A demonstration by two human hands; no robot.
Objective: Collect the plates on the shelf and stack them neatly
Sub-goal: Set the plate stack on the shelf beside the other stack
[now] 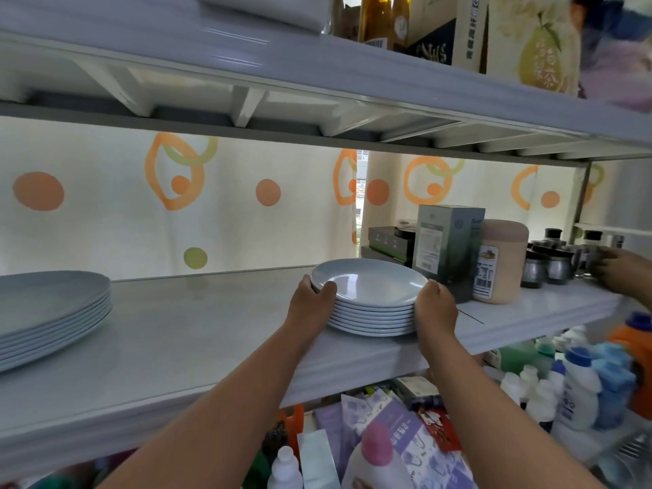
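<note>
A: What is carried by the long white shelf board (197,330)?

B: At its left end a stack of large pale grey oval plates (46,312) is seen. Near the middle, well apart from it, a stack of smaller round pale blue-grey plates (370,287) is set flat on the board, close to the front edge.

A: What is placed beside the round stack?

B: A tall grey-green cardboard box (444,248) is stood upright just to its right, then a labelled beige plastic tub (501,262).

A: How is the stack held?

B: It is grasped from both sides. The left hand (312,301) is wrapped round the left rim, thumb laid on the top plate, and the right hand (435,305) is clamped on the right edge.

A: Anything smaller?

B: Dark-capped metal jars (550,262) are stood at the far right, with another person's hand (621,273) beside them. Contact cannot be told.
</note>
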